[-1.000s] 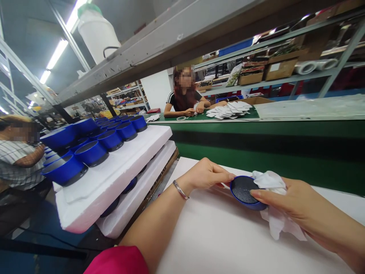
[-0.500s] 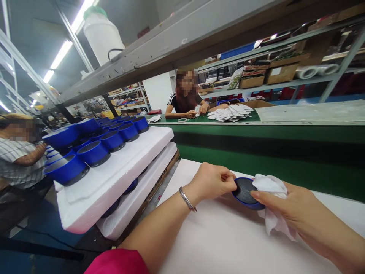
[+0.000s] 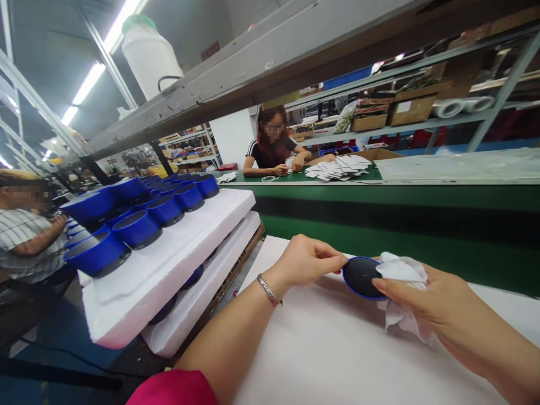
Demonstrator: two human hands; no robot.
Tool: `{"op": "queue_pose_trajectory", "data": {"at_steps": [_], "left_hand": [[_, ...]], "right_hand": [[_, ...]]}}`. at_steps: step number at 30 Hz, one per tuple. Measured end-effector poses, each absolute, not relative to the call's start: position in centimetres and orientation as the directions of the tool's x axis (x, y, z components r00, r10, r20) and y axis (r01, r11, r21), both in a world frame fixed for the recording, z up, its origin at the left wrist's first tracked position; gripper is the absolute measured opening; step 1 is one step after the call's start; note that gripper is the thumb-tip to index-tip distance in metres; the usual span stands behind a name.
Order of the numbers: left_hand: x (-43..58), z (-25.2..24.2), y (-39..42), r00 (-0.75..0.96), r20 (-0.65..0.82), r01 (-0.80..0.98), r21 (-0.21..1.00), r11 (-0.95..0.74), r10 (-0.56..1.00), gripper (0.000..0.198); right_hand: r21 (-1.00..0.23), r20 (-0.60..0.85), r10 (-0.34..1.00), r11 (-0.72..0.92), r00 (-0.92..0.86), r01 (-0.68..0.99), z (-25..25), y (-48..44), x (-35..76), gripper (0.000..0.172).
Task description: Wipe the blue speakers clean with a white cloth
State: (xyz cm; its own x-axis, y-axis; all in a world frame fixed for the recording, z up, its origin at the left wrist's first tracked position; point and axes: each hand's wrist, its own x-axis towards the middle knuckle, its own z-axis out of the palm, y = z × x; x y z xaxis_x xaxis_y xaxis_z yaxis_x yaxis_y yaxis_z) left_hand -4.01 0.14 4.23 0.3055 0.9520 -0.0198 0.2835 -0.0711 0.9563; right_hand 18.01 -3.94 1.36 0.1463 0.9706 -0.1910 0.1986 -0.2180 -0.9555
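Note:
A small round blue speaker (image 3: 361,278) with a dark mesh face is held above the white work surface (image 3: 320,349). My right hand (image 3: 436,298) grips its right side, thumb over the face, with a crumpled white cloth (image 3: 403,271) bunched between hand and speaker. The cloth's loose end hangs below. At the left rim, my left hand (image 3: 312,260) is closed, its fingertips pinched against the edge; exactly what lies between them is hidden. Several similar blue speakers (image 3: 137,228) stand in rows to the left.
Stacked white foam trays (image 3: 177,264) bear the speakers at left. Beyond lies a green conveyor belt (image 3: 291,179) with a pile of white pieces (image 3: 337,167). A co-worker (image 3: 272,146) sits across it, another person (image 3: 29,236) at far left. A metal shelf (image 3: 236,67) crosses overhead.
The speaker has tilted so its mesh face turns more towards me. My left fingers have straightened somewhat at its rim. The view has shifted slightly.

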Motion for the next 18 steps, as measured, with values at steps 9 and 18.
{"op": "queue_pose_trajectory", "data": {"at_steps": [9,18], "left_hand": [[-4.7,4.5,0.2,0.413,-0.024,0.358,0.923,-0.138,0.91,0.02],[-2.5,3.4,-0.6,0.259,0.105,0.532,0.814,-0.233,0.96,0.008]], "right_hand": [[-0.901,-0.141,0.984,-0.172,0.105,0.397,0.6,-3.4,19.0,0.077],[-0.891,0.009,0.985,-0.071,0.174,0.448,2.3,-5.4,17.1,0.048]]}}
